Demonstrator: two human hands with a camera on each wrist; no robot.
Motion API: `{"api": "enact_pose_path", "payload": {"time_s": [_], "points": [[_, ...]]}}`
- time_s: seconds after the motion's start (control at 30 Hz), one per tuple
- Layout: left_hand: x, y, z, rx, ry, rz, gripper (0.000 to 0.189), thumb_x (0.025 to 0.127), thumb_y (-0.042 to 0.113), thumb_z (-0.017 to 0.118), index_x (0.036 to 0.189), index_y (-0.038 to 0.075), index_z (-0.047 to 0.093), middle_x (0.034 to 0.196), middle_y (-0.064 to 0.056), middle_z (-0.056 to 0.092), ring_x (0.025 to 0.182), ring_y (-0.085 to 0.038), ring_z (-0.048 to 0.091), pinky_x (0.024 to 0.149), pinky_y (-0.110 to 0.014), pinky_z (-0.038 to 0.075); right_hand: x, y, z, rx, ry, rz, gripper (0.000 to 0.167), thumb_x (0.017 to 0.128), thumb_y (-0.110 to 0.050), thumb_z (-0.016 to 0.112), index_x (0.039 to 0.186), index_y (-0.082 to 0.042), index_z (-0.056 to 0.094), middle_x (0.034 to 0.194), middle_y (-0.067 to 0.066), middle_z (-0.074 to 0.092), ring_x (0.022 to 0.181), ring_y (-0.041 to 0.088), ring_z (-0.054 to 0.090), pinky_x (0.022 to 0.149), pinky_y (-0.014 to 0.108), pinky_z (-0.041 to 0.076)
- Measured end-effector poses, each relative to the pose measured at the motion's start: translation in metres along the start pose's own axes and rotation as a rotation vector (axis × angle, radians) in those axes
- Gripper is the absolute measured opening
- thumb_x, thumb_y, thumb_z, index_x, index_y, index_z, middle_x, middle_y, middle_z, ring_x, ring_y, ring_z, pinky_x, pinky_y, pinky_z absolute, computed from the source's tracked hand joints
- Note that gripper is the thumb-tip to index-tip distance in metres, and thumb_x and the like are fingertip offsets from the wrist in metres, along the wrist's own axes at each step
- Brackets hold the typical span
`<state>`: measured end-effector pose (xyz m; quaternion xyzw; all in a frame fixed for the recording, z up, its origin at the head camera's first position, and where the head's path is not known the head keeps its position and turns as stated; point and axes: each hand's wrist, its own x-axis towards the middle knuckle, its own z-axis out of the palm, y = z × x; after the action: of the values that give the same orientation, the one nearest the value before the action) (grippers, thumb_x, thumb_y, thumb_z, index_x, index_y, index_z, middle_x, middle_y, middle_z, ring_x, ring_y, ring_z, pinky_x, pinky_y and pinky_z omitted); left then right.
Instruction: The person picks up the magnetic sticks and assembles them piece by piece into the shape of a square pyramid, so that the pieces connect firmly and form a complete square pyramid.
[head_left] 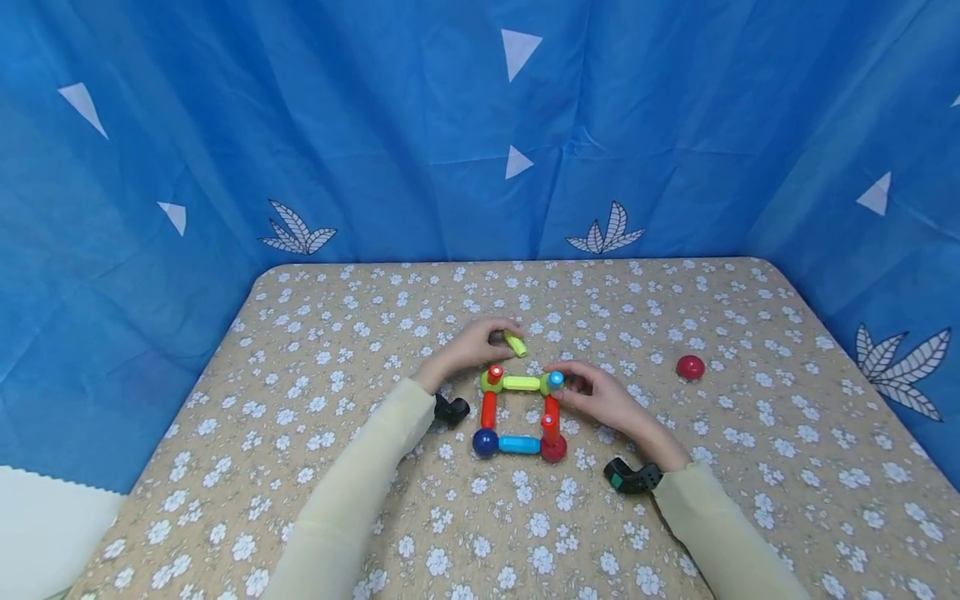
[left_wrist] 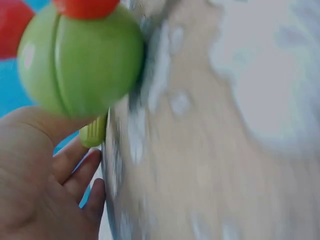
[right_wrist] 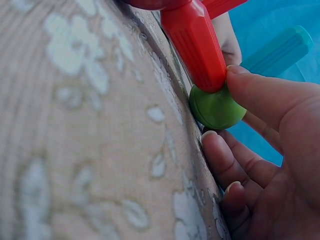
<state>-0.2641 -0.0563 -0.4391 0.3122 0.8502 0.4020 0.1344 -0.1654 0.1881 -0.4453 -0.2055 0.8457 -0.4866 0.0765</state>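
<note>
A square of magnetic rods and balls lies on the table. Its far corners are a left green ball (head_left: 491, 381) and a right green ball (right_wrist: 218, 109), joined by a yellow-green rod (head_left: 521, 383). A dark blue ball (head_left: 485, 442) and a red ball (head_left: 553, 449) form the near corners, with a light blue rod (head_left: 519, 445) between. Upright rods, two red and one blue (head_left: 556, 380), stand on three corners. My left hand (head_left: 480, 340) pinches a loose yellow-green rod (head_left: 515, 343) behind the square. My right hand (head_left: 596, 396) grips the right green ball, thumb near the red side rod (right_wrist: 195, 45).
A loose red ball piece (head_left: 690, 367) lies to the right on the flowered tablecloth (head_left: 337, 500). Black wrist cameras (head_left: 632, 477) are worn on both wrists. Blue curtains (head_left: 420, 125) hang behind and beside the table.
</note>
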Motion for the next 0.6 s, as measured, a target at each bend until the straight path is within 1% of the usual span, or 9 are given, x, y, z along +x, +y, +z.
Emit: {"api": "enact_pose_path", "payload": {"time_s": [0.13,0.2,0.23,0.33,0.47,0.53,0.6], "points": [[-0.014,-0.005,-0.010,0.060,0.040,-0.022,0.021,0.085,0.010,0.070,0.106,0.008,0.068,0.135,-0.009,0.049,0.127,-0.025,0.040,0.103,-0.035,0.032,0.001,0.003,0.000,-0.009,0.001,-0.001,0.036,0.090,-0.016,0.065,0.124,-0.007,0.059,0.095,0.004,0.056,0.075,0.020,0.050,0.060,0.031,0.042],[-0.024,-0.009,-0.015,0.050,0.064,-0.034,0.020,0.085,0.009,0.070,0.105,0.007,0.069,0.134,-0.010,0.050,0.127,-0.026,0.039,0.103,-0.037,0.032,0.001,0.001,0.000,-0.028,0.003,0.011,0.036,0.090,-0.015,0.065,0.124,-0.007,0.059,0.095,0.004,0.056,0.075,0.021,0.050,0.061,0.031,0.042],[-0.028,-0.010,-0.018,0.036,0.077,-0.038,0.021,0.085,0.009,0.070,0.106,0.006,0.069,0.134,-0.011,0.050,0.127,-0.026,0.039,0.103,-0.037,0.032,0.001,-0.002,0.000,-0.032,0.005,0.015,0.036,0.090,-0.014,0.065,0.124,-0.006,0.059,0.095,0.005,0.056,0.075,0.021,0.050,0.061,0.031,0.042],[-0.041,-0.017,-0.024,-0.006,0.125,-0.056,0.023,0.085,0.008,0.069,0.108,0.004,0.068,0.131,-0.011,0.052,0.124,-0.026,0.043,0.101,-0.036,0.034,-0.002,-0.018,-0.003,-0.034,0.004,0.014,0.034,0.090,-0.007,0.063,0.123,0.000,0.058,0.095,0.008,0.056,0.075,0.024,0.049,0.060,0.030,0.042],[-0.054,-0.026,-0.029,-0.065,0.187,-0.101,0.023,0.085,0.010,0.069,0.108,0.006,0.068,0.118,-0.008,0.060,0.110,-0.021,0.053,0.093,-0.036,0.041,-0.007,-0.041,-0.007,-0.029,-0.008,0.028,0.035,0.090,-0.005,0.062,0.123,0.004,0.056,0.097,0.011,0.056,0.076,0.026,0.049,0.061,0.030,0.042],[-0.064,-0.018,-0.035,-0.114,0.207,-0.119,0.023,0.086,0.008,0.068,0.109,0.003,0.067,0.112,-0.010,0.061,0.102,-0.023,0.056,0.087,-0.036,0.044,-0.008,-0.043,-0.007,-0.025,-0.008,0.040,0.035,0.090,-0.005,0.062,0.124,0.003,0.056,0.097,0.012,0.056,0.077,0.026,0.050,0.062,0.031,0.042],[-0.071,-0.016,-0.038,-0.160,0.226,-0.116,0.024,0.087,0.007,0.067,0.111,0.000,0.065,0.110,-0.012,0.061,0.099,-0.025,0.056,0.086,-0.038,0.045,-0.009,-0.044,-0.006,-0.025,-0.009,0.041,0.035,0.090,-0.005,0.062,0.124,0.003,0.056,0.097,0.012,0.056,0.077,0.026,0.050,0.062,0.031,0.042]]}}
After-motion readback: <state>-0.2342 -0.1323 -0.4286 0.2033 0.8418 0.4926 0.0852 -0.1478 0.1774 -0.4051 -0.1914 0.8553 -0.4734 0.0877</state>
